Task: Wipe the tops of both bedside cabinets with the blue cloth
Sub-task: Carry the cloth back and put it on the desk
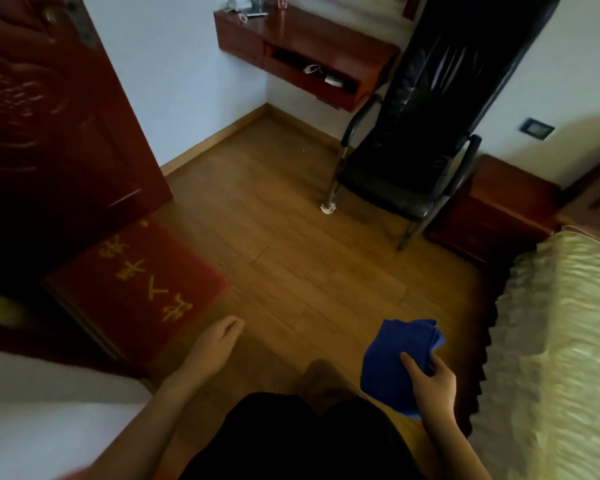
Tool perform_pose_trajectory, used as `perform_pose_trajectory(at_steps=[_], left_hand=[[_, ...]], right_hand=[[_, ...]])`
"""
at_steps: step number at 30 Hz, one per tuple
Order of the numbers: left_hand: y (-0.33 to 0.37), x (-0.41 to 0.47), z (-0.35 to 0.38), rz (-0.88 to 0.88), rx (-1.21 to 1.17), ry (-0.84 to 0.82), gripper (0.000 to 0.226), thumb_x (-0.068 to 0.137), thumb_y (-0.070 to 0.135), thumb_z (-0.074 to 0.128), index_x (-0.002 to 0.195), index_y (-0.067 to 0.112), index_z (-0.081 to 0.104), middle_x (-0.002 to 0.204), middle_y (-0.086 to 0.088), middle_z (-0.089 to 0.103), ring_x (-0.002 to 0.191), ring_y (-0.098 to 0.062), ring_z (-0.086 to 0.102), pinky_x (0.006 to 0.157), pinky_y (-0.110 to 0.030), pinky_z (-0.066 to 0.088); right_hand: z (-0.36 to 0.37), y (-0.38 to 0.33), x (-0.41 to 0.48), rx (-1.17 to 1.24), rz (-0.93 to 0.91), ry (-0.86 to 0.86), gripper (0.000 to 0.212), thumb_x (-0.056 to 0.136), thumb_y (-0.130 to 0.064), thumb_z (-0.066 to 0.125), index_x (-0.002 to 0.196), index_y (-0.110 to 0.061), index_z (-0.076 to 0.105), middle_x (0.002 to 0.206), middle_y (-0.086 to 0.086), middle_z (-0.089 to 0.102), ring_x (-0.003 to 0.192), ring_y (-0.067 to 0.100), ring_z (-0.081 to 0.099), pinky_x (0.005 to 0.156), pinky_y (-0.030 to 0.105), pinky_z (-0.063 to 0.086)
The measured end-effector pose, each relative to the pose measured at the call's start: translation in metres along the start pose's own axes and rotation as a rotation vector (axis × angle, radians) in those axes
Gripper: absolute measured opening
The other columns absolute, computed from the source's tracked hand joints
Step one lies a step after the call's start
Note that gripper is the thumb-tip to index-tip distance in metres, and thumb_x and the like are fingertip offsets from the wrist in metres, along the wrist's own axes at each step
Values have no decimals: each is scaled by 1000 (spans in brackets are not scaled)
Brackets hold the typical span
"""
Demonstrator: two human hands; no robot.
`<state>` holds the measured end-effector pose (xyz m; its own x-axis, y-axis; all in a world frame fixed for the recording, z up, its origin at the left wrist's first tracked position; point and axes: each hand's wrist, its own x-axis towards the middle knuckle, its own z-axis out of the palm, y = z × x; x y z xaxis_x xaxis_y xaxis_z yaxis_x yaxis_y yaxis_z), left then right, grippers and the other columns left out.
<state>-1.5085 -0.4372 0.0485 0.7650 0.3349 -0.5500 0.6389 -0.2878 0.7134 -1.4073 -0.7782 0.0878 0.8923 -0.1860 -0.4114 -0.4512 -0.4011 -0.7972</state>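
My right hand grips a folded blue cloth low in the view, above the wooden floor. My left hand hangs empty, its fingers loosely curled and pointing forward. One reddish-brown bedside cabinet stands at the right, between a black chair and the bed, well ahead of both hands. Its top looks bare. No second cabinet is in view.
A black armchair stands left of the cabinet. The bed with a pale green cover fills the right side. A wall-mounted red desk is at the back. A red doormat and an open dark door are at the left.
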Motion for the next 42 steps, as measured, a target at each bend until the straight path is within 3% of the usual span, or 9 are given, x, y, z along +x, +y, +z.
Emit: perform_pose_trajectory(at_steps=[8, 11, 13, 18, 26, 29, 32, 36, 42], left_hand=[[91, 156, 4, 24, 34, -31, 25, 100, 28, 42, 109, 18, 63, 106, 3, 65, 102, -11, 59, 80, -24, 44], [113, 202, -12, -38, 30, 6, 27, 99, 31, 44, 109, 17, 65, 108, 1, 68, 105, -14, 61, 88, -31, 47], [126, 231, -25, -86, 23, 44, 34, 97, 38, 44, 114, 17, 65, 114, 1, 67, 109, -14, 61, 95, -35, 47], [161, 292, -53, -148, -5, 139, 30, 98, 33, 46, 114, 15, 64, 113, -3, 68, 109, -20, 61, 96, -40, 47], [206, 394, -95, -145, -1, 94, 23, 98, 38, 44, 113, 29, 58, 106, 16, 60, 100, -4, 56, 73, -20, 44], [222, 447, -117, -106, 17, 121, 21, 98, 34, 46, 113, 27, 59, 105, 15, 60, 99, -3, 56, 71, -13, 40], [248, 511, -149, -67, 42, 126, 15, 98, 31, 47, 106, 28, 59, 103, 15, 61, 102, -5, 58, 74, -16, 42], [297, 592, -197, -4, 105, 90, 16, 97, 35, 46, 106, 30, 59, 108, 9, 63, 103, -10, 59, 89, -33, 50], [378, 697, -242, 89, 163, -5, 29, 98, 39, 44, 118, 25, 58, 116, 9, 59, 109, -9, 55, 91, -28, 46]], right_hand=[[45, -67, 168, 70, 104, 38, 24, 86, -18, 69, 76, -32, 52, 80, -9, 57, 73, 10, 54, 77, 38, 43], [65, -111, 231, 49, 109, 8, 11, 86, -20, 69, 90, -20, 59, 89, 0, 61, 74, 13, 57, 76, 38, 45], [80, -146, 269, 51, 98, -33, 19, 86, -20, 69, 101, -18, 57, 96, 3, 61, 77, 17, 58, 76, 38, 45], [122, -225, 342, 82, 24, -116, 21, 86, -16, 69, 102, -19, 55, 90, -2, 60, 75, 12, 58, 75, 36, 46], [207, -314, 434, 80, -24, -210, 20, 86, -16, 69, 98, -21, 54, 83, -13, 58, 75, 7, 56, 76, 35, 45], [239, -343, 477, 61, -12, -207, 22, 85, -17, 71, 102, -18, 56, 86, -8, 60, 75, 9, 56, 76, 36, 45], [268, -374, 523, 38, 8, -166, 27, 85, -18, 71, 108, -11, 60, 95, 3, 62, 76, 13, 58, 75, 36, 46], [287, -417, 573, 32, 29, -86, 35, 85, -18, 71, 115, -4, 61, 100, 8, 63, 88, 25, 59, 76, 37, 46], [298, -476, 636, 59, 73, 19, 25, 85, -16, 70, 106, -6, 61, 96, 10, 62, 78, 21, 58, 72, 36, 44]])
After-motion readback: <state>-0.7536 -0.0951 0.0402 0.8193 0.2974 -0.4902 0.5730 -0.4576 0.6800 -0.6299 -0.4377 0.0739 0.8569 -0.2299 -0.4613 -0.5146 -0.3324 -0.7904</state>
